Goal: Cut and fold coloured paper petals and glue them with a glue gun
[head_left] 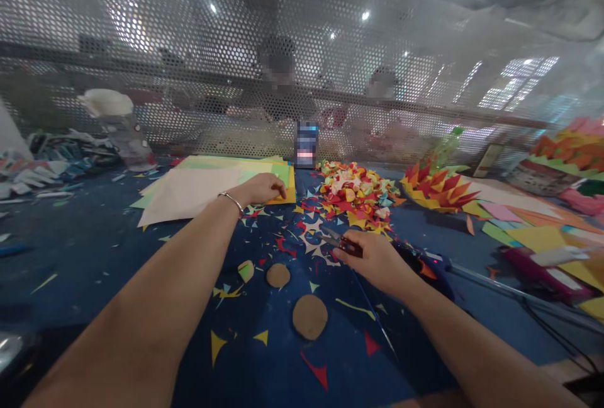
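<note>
My left hand (264, 189) reaches over the stack of coloured paper (189, 197), with a pale sheet on top. Its fingers are bent and closed at the edge of a yellow sheet (290, 189); whether anything is pinched in them does not show clearly. In my right hand (370, 254) is a pair of scissors (333, 238), held by dark handles with the blades pointing left over pale paper scraps. Nearer me on the blue table lie a large round brown cardboard disc (310, 317), a smaller one (278, 276) and a small green-and-tan piece (246, 271).
A heap of cut red, yellow and pale paper pieces (353, 187) stands beyond my right hand. Right of it are a red-orange paper flower (438, 191), more coloured sheets and a glue gun (425, 263). A phone (306, 143) stands before the perforated metal screen (226, 80); people sit behind it.
</note>
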`<move>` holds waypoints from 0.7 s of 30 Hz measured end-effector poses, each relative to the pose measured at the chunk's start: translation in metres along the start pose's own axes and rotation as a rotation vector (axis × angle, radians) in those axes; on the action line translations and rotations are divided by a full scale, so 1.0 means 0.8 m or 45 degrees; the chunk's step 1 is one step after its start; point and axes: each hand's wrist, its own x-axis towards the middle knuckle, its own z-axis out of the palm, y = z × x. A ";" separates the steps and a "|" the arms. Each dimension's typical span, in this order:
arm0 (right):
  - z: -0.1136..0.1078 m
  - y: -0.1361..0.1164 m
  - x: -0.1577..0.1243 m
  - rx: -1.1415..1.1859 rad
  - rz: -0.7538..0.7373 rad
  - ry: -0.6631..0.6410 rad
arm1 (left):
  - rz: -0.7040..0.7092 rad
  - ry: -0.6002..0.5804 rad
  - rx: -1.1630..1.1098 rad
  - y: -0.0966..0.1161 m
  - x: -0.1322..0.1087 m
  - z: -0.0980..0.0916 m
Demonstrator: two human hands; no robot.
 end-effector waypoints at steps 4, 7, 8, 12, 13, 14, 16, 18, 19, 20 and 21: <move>-0.001 0.000 -0.001 -0.011 -0.003 0.004 | 0.046 0.008 0.140 0.009 0.003 0.002; -0.001 0.001 -0.001 -0.018 -0.006 0.009 | 0.067 0.019 0.176 0.009 0.003 0.002; 0.000 0.001 -0.001 -0.018 -0.006 0.010 | 0.069 0.024 0.179 0.008 0.002 0.002; 0.001 0.003 0.000 -0.024 -0.017 0.018 | 0.057 0.029 0.157 0.004 0.001 -0.001; 0.001 0.003 0.000 -0.030 -0.021 0.021 | 0.051 0.028 0.145 0.002 0.000 -0.002; 0.002 0.003 0.000 -0.037 -0.025 0.024 | 0.044 0.024 0.130 0.001 0.000 -0.002; 0.002 0.004 0.001 -0.045 -0.030 0.026 | 0.028 0.018 0.096 -0.002 0.000 -0.004; 0.002 0.004 0.001 -0.042 -0.025 0.018 | 0.010 0.014 0.059 -0.005 0.000 -0.004; 0.002 0.004 0.002 -0.037 -0.018 0.013 | 0.002 0.013 0.043 -0.006 0.000 -0.004; 0.002 0.004 0.001 -0.033 -0.013 0.008 | -0.004 0.013 0.031 -0.008 0.000 -0.004; 0.002 0.004 0.001 -0.029 -0.009 0.005 | -0.008 0.014 0.024 -0.008 0.000 -0.003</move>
